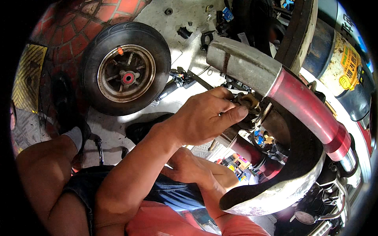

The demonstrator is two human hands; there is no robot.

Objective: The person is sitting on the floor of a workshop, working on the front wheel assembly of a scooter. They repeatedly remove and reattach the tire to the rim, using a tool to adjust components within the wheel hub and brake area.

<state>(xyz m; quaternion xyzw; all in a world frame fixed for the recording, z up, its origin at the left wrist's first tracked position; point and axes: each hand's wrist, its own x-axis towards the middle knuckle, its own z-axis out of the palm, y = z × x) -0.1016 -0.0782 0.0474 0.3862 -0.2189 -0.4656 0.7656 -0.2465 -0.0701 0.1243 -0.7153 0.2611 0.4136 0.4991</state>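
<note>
Floor of pale concrete (157,17), bordered on the far left by red paving, lies beneath everything. Over its right side slants a thick fork leg of glossy red metal (311,110), its blocky dull-silver end toward the far middle. A second red tubular leg (246,149) runs on the nearer side, partly hidden. Left of them, near the hands, a black-tyred wheel with a worn, brownish metal rim (128,79) lies flat, with a red ring at its hub. A curved mudguard, dark inside and scuffed white outside (281,196), arcs across the near right. On the far right rests a blue and cream cylindrical drum (325,59) with a yellow label.

The left hand (206,116) reaches in from the near left, fingers curled and grasping a greasy, brownish metal part (250,103) between the two fork legs, thumb laid along its near side. The right hand (185,165) sits lower and nearer, fingers bent; the left wrist covers their tips, so whether they hold anything cannot be told.

Beyond the left hand, a black ribbed handlebar grip (168,91) lies just right of the wheel. Smallest are an orange cap (120,50) on the rim and a dark round ring (168,11) on the far floor.
</note>
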